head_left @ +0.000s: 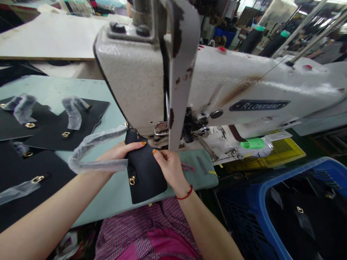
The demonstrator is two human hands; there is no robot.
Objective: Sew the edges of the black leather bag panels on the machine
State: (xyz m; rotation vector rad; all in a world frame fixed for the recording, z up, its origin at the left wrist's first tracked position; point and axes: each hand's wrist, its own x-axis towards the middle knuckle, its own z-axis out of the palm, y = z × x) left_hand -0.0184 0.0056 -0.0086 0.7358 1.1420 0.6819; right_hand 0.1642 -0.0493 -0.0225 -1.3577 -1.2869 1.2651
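1. Evidently, the loose black panels point(46, 140) on the worktop point(94, 204), at the left of the frame, already carry gold fittings and plastic-wrapped straps; whether their edges are sewn, you cannot tell from here.
2. Near the centre, your left hand point(121, 150) is closed on the upper left part of the held panel point(146, 171), thumb on top, beside its wrapped strap point(77, 153).
3. That panel lies at lower centre, its top end at the base of the sewing machine's head point(130, 76); its gold fitting point(132, 180) is on, but any stitching is too small to judge.
4. Your right hand point(170, 168) grips its right edge.
5. At lower right, the blue crate point(261, 202) holds more black pieces, their stage unclear.
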